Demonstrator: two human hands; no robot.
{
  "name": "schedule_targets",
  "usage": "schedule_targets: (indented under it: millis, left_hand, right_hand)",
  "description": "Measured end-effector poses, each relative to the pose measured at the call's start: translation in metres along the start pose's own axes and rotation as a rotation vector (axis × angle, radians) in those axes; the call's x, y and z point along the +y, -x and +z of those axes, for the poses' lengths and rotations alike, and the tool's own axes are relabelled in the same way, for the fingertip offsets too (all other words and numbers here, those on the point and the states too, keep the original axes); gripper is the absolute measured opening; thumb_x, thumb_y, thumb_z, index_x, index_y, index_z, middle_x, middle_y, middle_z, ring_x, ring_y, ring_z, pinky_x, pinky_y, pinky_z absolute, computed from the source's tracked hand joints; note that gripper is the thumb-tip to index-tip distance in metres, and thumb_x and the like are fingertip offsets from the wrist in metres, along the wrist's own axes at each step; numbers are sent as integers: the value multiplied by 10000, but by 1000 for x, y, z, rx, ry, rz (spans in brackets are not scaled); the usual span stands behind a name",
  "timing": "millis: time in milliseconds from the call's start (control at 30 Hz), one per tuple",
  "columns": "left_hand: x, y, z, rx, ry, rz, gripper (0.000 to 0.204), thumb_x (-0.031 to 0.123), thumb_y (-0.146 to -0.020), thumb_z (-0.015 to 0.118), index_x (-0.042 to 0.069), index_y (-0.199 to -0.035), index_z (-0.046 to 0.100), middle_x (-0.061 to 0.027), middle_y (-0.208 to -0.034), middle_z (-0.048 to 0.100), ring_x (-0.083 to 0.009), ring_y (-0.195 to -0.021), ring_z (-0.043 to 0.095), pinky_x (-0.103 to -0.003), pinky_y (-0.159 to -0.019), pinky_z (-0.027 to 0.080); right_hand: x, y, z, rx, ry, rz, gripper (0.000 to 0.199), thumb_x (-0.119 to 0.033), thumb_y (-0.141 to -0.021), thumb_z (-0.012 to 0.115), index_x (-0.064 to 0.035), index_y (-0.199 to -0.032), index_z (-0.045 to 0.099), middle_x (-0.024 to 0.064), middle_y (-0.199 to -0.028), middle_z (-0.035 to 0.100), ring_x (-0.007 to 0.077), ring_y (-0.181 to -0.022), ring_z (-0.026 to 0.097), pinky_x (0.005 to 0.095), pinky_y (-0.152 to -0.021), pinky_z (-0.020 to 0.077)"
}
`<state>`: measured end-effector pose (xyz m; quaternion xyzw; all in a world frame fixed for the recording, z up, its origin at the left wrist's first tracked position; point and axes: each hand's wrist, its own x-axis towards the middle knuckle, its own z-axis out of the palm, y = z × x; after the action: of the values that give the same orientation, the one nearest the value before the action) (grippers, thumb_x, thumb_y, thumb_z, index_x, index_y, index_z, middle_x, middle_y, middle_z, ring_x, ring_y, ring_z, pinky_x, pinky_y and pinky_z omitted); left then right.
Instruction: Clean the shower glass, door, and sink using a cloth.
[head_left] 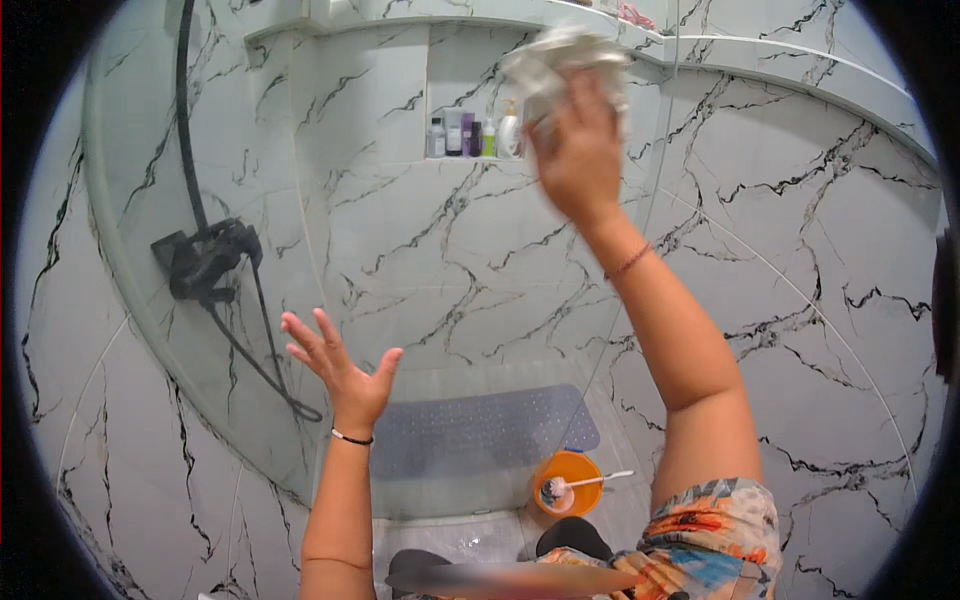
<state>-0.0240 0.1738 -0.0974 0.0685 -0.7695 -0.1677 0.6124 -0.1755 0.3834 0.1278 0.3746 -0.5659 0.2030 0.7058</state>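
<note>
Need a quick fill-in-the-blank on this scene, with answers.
1. Of the left hand and right hand, only the ____ one holds the cloth.
2. The bucket on the floor is coloured ____.
3. In the picture, the bottles appear ____ the mat.
4. The shower fitting is coloured ____.

Missing words: right; orange; above; black

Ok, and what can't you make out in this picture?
All in the head view:
Cloth: blurred, so its folds and the fingertips of the right hand are unclear.
Bottles: their labels are too small to read.
Bucket: the brush hides part of its inside.
Pink thing on the ledge: too small to identify.
Dark thing at far right: cut off by the round rim.
</note>
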Motion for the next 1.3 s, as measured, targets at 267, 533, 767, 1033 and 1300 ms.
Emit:
schedule_targets:
  millis: [267,533,767,1033,1300]
  left_hand:
    - [103,-73,35,87,178,695,811,576,-733,608,373,-1406,202,-165,-1494,-17,-338,-1379,-41,-616,-1026,-87]
    - [160,-142,42,-107,253,678,757,607,-744,565,319,-1381,274,-188,-1467,161,-354,-1368,108,-564,-1054,-95]
    - [224,-227,47,-212,226,541,730,544,-728,629,215,-1342,408,-291,-1413,226,-384,-1355,155,-518,-1062,-94]
    - [292,-285,54,-88,242,512,791,636,-730,564,146,-1336,429,-307,-1418,189,-402,-1351,145,-470,-1086,22]
    - [291,-295,73,-42,73,374,834,729,-730,432,190,-1365,391,-166,-1447,252,-329,-1337,237,-454,-1080,122]
  right_hand:
    - [30,-45,-13,-252,-102,-429,350,-202,-767,607,-201,-1117,584,62,-1293,491,247,-1241,407,414,-1047,270]
    - [74,-51,-35,-401,-134,-385,312,-237,-823,517,-258,-1131,560,34,-1318,465,228,-1213,439,490,-1090,161]
    - [160,-176,-33,-165,-74,-332,420,-236,-773,608,-275,-1189,575,42,-1197,556,260,-1153,487,472,-1074,172]
    - [144,-140,-33,-367,-298,-433,392,-225,-768,563,-93,-1137,557,107,-1332,437,272,-1245,398,485,-1088,158]
    - [155,-118,-60,-451,-523,-388,452,-283,-686,649,-105,-1100,613,106,-1260,504,280,-1308,315,554,-1085,72]
